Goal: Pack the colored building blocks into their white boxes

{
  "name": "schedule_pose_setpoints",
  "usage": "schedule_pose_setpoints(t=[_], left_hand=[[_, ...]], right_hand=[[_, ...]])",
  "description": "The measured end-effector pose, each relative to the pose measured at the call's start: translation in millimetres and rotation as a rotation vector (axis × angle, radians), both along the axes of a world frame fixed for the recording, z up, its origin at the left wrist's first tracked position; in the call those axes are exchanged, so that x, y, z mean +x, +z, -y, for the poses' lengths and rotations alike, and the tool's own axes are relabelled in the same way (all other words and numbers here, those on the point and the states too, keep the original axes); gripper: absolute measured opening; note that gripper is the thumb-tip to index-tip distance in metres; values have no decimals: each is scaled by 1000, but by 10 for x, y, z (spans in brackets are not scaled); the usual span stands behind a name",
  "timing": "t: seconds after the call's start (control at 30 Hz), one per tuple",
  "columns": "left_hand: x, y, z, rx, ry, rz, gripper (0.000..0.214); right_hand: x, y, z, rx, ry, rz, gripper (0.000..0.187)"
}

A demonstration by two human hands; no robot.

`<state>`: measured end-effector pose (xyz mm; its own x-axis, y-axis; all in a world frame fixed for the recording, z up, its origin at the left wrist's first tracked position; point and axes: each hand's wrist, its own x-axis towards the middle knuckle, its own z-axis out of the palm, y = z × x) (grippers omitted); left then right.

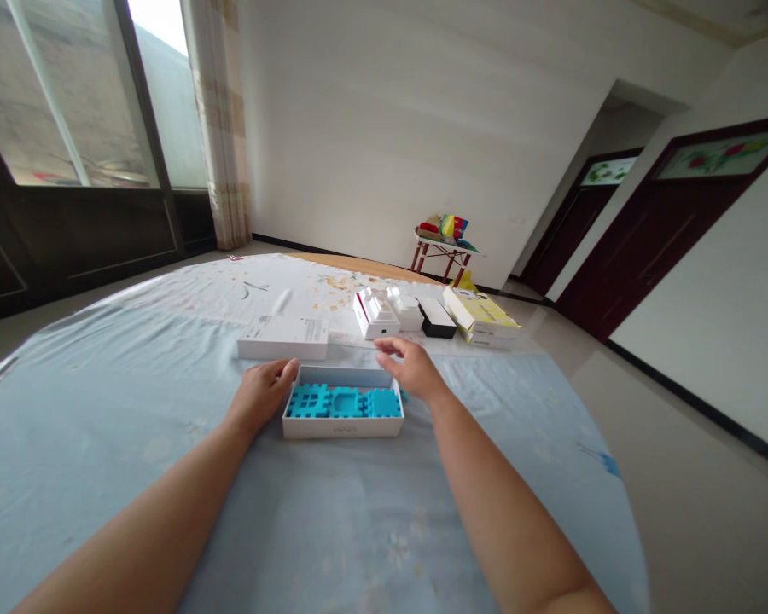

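Observation:
A shallow white box lies on the table in front of me, filled with flat turquoise puzzle-like blocks. My left hand rests against the box's left end, fingers curled along its rim. My right hand hovers over the box's far right corner, fingers loosely bent and apart, holding nothing I can see. The box's white lid lies just behind the left hand.
A light blue cloth covers the round table. Behind the box stand two white boxes, a black-and-white box and yellow-and-white boxes. A small red table with colourful items stands by the far wall.

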<state>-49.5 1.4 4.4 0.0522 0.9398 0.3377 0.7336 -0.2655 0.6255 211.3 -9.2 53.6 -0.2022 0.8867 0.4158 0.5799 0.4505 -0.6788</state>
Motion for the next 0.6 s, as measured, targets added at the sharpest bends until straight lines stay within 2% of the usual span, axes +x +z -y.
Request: schedule_pose_setpoints(t=[0.13, 0.2, 0.3, 0.4, 0.6], left_hand=[[-9, -12, -23, -1, 13, -1, 42], [-21, -32, -44, -6, 23, -12, 42], [-43, -60, -69, -13, 32, -38, 43], [-58, -69, -74, -18, 32, -67, 44], [-74, -71, -78, -38, 29, -120, 45]], right_hand=[[457, -251, -115, -92, -227, 64, 27], [566, -393, -117, -140, -248, 109, 28], [579, -541, -97, -167, -220, 167, 32], [524, -572, -81, -171, -200, 238, 38], [572, -500, -58, -233, -224, 365, 30]])
